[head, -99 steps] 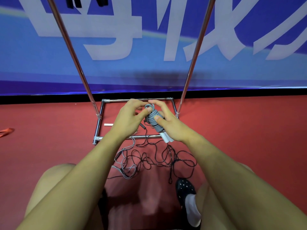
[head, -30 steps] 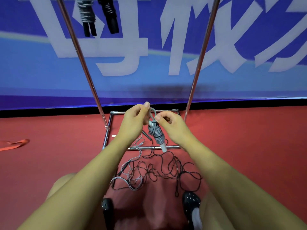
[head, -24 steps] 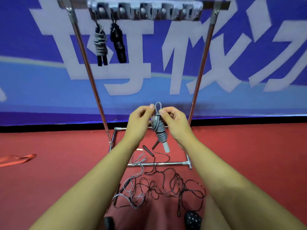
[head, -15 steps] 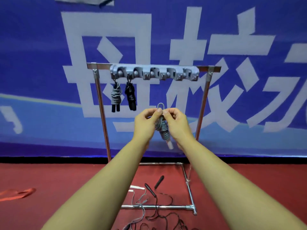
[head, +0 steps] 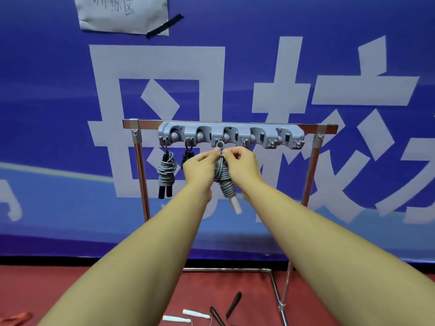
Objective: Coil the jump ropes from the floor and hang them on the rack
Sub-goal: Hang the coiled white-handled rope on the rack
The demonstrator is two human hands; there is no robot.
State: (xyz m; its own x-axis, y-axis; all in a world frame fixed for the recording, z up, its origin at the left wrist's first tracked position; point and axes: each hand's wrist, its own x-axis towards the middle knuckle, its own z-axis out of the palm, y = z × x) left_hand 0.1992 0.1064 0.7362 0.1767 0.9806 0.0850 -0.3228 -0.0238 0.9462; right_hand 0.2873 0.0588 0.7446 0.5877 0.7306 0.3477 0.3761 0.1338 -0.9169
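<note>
Rope [head: 225, 182], coiled into a grey bundle, hung between both hands just under the rack [head: 231, 137]. Left hand [head: 200, 169] and right hand [head: 242, 167] pinched its top loop at the third hook. Hanging seemed underway; next, slipping the loop over that hook.

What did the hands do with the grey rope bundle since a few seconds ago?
Both hands, left hand and right hand, lifted the coiled grey jump rope with white handles from down near the red floor up to the grey plastic hook strip on the chrome rack, its top loop now at the third hook. Both keep pinching it. The two ropes already hanging stayed put.
</note>
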